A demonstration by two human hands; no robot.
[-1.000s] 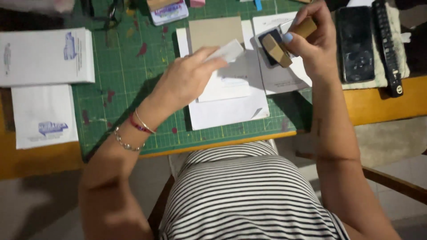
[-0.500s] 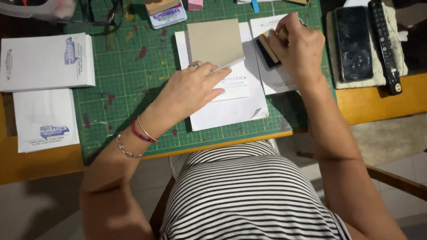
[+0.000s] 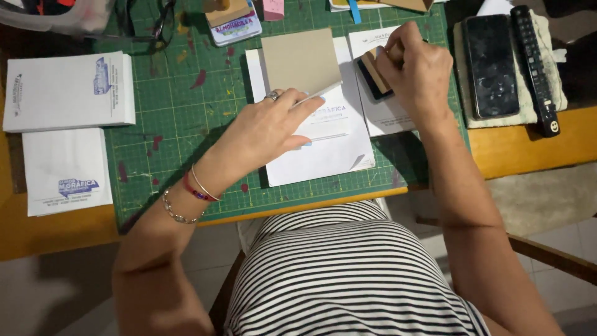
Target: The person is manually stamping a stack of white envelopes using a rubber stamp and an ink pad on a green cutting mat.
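Right hand [image 3: 418, 70] clamped on wooden stamp [image 3: 373, 73], probably square on sheet [image 3: 385, 112]. Left hand [image 3: 267, 134] lay loose, pinning notepad [image 3: 323, 143]. I'd press straight down, no rocking.

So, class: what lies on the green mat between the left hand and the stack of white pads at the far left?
In the head view, only bare green mat, flecked with paint stains, lies between the left hand and the white pads.
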